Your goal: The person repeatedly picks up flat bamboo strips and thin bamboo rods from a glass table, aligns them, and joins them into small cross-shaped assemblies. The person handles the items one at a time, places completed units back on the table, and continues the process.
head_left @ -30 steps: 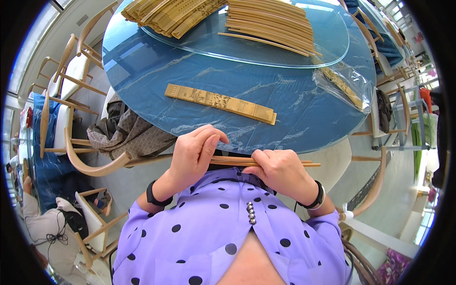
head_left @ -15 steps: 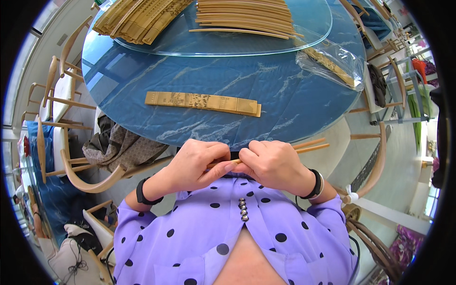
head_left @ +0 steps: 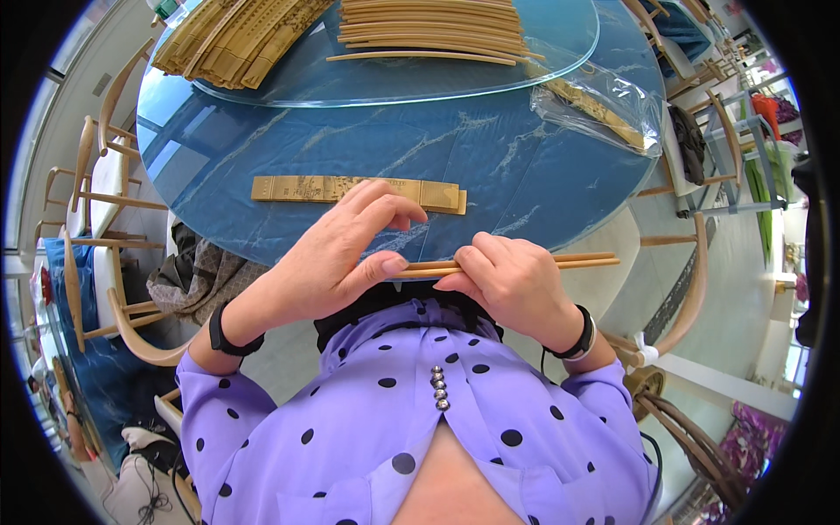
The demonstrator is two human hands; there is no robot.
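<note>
Since the frame half a second back, the left hand (head_left: 337, 258) has come away from the right hand (head_left: 516, 284) and risen up and left, its fingertips now over the lower edge of a flat gold paper sleeve (head_left: 306, 188); the whole table also sits slightly further left, so the view itself has shifted. Left grip: fingers spread and loosely curved, nothing in the palm; the thumb tip is at the left end of the sticks, contact cannot be told. Right grip: fingers curled tight round two wooden chopsticks (head_left: 586, 260) near mid-length, at frame centre by the table's near edge, both ends projecting. This hold presumably keeps the pair level and together while the left hand is free. The sleeve lies alone left of centre, printed side up, probably so that it is within easy reach. On the glass turntable (head_left: 359, 103), a pile of similar sleeves (head_left: 236, 44) is at upper left and a row of chopsticks (head_left: 429, 26) at top centre, lined up roughly parallel, apparently sorted by kind. A clear plastic bag (head_left: 643, 122) containing another sleeve lies upper right, partly off the turntable on the blue table (head_left: 350, 144).
</note>
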